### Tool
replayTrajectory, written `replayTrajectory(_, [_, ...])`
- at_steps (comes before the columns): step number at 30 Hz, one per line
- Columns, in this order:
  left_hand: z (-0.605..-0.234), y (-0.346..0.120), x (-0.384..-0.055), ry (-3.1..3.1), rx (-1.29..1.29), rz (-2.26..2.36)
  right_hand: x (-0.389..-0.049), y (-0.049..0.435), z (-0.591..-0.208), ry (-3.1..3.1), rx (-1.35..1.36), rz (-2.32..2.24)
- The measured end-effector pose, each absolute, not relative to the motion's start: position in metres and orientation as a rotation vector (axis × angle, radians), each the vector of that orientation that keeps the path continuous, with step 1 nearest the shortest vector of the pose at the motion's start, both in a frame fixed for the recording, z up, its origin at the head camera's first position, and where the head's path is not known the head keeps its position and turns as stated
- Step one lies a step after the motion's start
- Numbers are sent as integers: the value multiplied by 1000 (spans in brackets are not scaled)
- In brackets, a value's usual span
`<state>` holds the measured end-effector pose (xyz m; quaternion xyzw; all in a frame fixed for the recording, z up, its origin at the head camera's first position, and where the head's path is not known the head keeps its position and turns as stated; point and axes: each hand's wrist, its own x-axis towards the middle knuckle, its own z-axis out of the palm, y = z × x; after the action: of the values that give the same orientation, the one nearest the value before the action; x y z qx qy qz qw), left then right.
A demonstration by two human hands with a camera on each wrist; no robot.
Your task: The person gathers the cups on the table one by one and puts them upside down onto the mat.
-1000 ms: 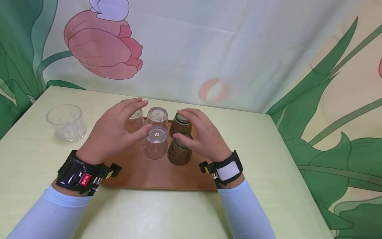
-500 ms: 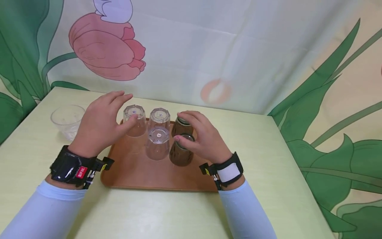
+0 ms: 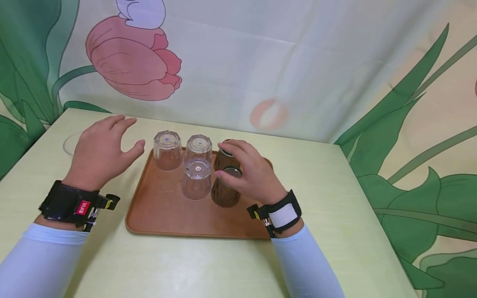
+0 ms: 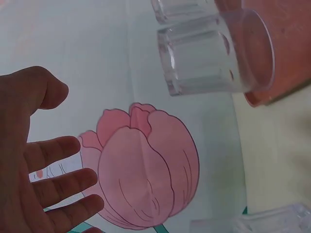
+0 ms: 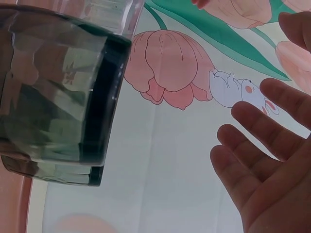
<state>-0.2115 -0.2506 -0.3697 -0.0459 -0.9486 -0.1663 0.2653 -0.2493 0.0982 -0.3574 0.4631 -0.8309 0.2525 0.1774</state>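
My left hand (image 3: pixel 102 153) hovers at the tray's left side, fingers spread and nothing held. It hides most of a clear glass (image 3: pixel 68 145) on the table, with only part of the rim showing. On the brown tray (image 3: pixel 167 215) stand upside-down tumblers: a clear one at back left (image 3: pixel 167 153), a clear one at back middle (image 3: pixel 198 145) and a clear one in front (image 3: pixel 196 184). To their right are a dark green-tinted tumbler (image 3: pixel 225 192) and another behind it (image 3: pixel 221 160). My right hand (image 3: pixel 255 171) is poised above these two, apart from the glass in the right wrist view (image 5: pixel 53 92).
The pale table (image 3: pixel 309 186) extends around the tray on all sides. A printed curtain (image 3: pixel 238 62) with flowers and leaves hangs along its back edge. The back-left tumbler stands by the tray's corner.
My left hand has moved left, away from the clear tumblers, uncovering the back-left one and coming in front of the glass on the table. My right hand has barely moved.
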Motion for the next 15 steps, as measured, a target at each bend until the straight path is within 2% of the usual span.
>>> replayTrajectory(15, [-388,-284,-221,-2623,-38,-368,-249,98,-355,-2354,1323,703])
